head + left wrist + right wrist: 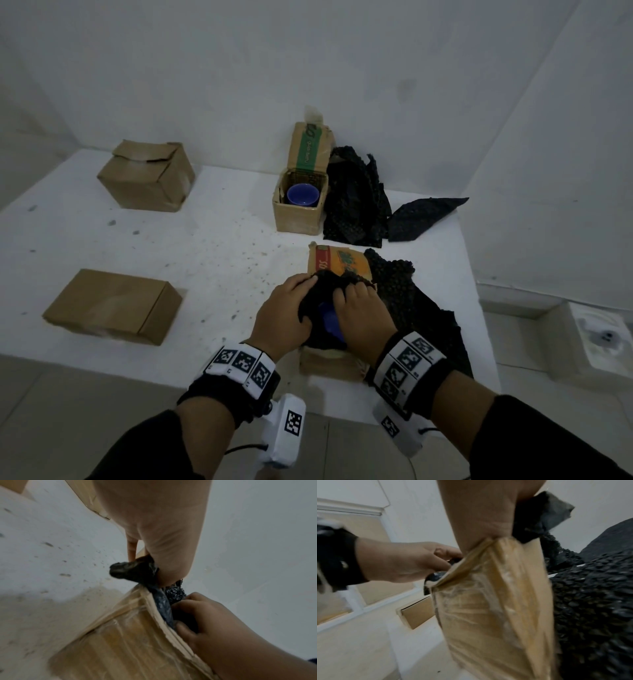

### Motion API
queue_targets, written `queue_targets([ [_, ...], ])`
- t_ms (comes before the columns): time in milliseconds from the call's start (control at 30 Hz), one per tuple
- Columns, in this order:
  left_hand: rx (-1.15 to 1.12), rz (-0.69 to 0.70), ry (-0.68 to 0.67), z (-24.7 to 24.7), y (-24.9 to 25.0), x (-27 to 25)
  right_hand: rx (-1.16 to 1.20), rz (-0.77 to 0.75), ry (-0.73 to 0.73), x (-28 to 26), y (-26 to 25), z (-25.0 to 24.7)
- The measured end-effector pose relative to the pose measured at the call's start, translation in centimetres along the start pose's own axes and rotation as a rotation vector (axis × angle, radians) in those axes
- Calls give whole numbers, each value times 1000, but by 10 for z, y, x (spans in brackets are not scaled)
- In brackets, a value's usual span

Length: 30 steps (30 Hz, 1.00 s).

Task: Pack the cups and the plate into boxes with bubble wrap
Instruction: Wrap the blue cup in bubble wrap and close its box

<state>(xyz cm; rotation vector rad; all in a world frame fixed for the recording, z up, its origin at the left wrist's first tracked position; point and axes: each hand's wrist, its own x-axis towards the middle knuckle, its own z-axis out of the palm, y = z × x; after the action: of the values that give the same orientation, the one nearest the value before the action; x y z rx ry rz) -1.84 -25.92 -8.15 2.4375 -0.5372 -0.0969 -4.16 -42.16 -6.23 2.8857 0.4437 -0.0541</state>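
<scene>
In the head view both hands work at an open cardboard box [325,366] near the table's front edge. A blue cup [329,320] sits in it, bundled in black bubble wrap [318,291]. My left hand [287,305] grips the wrap on the bundle's left side, and my right hand [356,305] grips it on the right. The left wrist view shows my left hand [145,566] pinching a fold of the wrap [132,570] over the box's edge [154,608]. In the right wrist view the box [488,601] fills the middle. A second blue cup [303,194] stands unwrapped in an open box [298,216] at the back.
Two closed cardboard boxes [147,174] [113,306] sit on the left of the white table [205,246]. Loose black bubble wrap [356,202] lies beside the back box, and more [421,308] spreads right of my hands. The near box's printed flap [337,262] stands open.
</scene>
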Motion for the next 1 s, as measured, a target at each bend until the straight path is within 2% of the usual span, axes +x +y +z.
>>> queue_targets([
  [200,-17,7,27,10,-2,-4,208,28,-215,12,-2,-1],
  [300,-55,18,56,17,-7,-8,235,58,-274,23,0,1],
  [433,-101,37,70,18,-9,-8,235,14,-355,37,2,5],
  [567,-161,62,50,18,-15,-10,267,-53,-220,35,6,12],
  [667,-243,52,36,20,-17,-12,315,-111,40,20,5,19],
  [733,-340,18,24,21,-14,-12,422,-224,173,14,2,22],
  [767,-412,-13,9,21,-11,-12,494,-266,144,12,1,19],
  [867,-710,-137,-28,21,-11,-8,663,-260,6,13,2,12],
  [1000,-904,-221,-21,22,-14,-3,632,-332,-39,20,7,11],
])
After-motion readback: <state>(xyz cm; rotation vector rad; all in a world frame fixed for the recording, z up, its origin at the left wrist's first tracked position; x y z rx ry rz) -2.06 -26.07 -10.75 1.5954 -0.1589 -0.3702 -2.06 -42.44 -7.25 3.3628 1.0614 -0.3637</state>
